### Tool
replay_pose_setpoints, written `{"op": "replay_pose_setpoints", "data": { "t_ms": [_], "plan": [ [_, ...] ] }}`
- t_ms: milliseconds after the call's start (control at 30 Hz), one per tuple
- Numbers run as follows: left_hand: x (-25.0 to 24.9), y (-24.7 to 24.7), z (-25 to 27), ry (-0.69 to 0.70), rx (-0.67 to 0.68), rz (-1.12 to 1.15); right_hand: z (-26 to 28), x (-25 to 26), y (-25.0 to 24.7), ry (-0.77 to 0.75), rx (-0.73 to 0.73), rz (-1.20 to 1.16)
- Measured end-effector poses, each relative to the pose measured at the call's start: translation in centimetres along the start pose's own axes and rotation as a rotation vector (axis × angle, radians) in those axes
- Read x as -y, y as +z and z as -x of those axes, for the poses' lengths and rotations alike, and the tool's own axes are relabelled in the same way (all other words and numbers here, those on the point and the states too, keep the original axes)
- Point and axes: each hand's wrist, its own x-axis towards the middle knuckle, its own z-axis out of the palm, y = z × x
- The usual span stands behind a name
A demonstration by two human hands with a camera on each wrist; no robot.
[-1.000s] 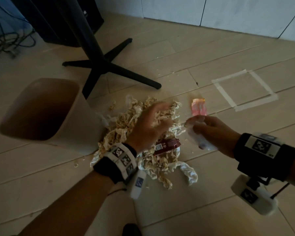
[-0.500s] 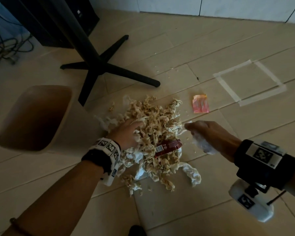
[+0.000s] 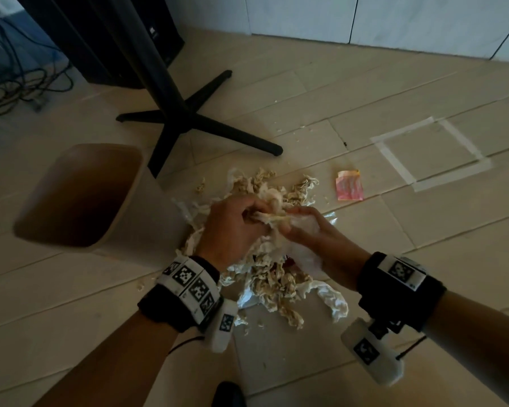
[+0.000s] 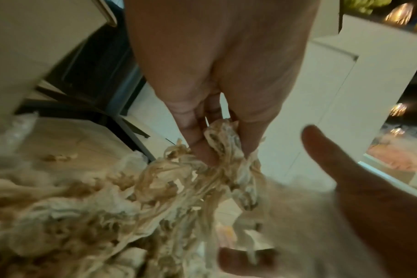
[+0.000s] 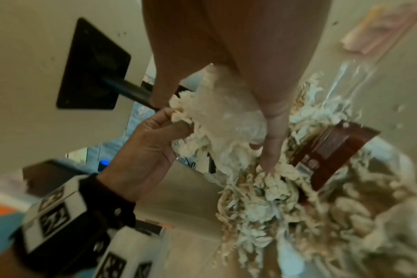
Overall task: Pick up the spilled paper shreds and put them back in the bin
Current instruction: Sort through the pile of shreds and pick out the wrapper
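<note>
Basically just starting: my left hand [image 3: 232, 227] and right hand [image 3: 309, 230] both clutch one clump of paper shreds [image 3: 272, 274] right of the bin [image 3: 124, 227]. Most shreds remain on the floor; bin looks empty.

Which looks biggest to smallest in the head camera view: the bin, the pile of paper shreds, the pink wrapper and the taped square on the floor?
1. bin
2. pile of paper shreds, close to the bin, and partly hidden by the hands
3. taped square
4. pink wrapper
</note>
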Motion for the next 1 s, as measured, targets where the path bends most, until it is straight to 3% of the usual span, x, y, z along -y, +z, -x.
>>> {"op": "replay_pose_setpoints", "data": {
  "t_ms": [133, 300, 433, 533, 600, 767, 1000],
  "plan": [
    [-3.0, 1.5, 1.6, 0.06, 0.025, 0.142, 0.6, 0.1, 1.3, -0.062, 0.152, -0.217],
    [-4.4, 2.8, 2.4, -0.026, 0.103, 0.307, 1.8, 0.4, 1.0, -0.121, 0.13, -0.402],
    [-4.2, 3.2, 2.9, 0.068, 0.171, 0.202, 2.1, 0.2, 0.4, -0.158, -0.002, -0.402],
    [-3.8, 2.6, 3.5, 0.177, 0.064, -0.016, 1.8, 0.4, 0.0, -0.153, -0.157, -0.318],
    [-3.5, 1.9, 3.6, 0.209, 0.067, -0.012, 1.5, 0.6, -0.1, -0.138, -0.196, -0.268],
    [-3.6, 2.4, 4.0, 0.208, 0.359, 0.003, 0.8, 1.3, 1.3, -0.106, -0.149, -0.129],
    [-2.3, 4.0, 3.8, 0.241, 0.204, 0.098, 0.9, 1.5, 1.7, -0.028, -0.02, -0.081]
  ]
}}
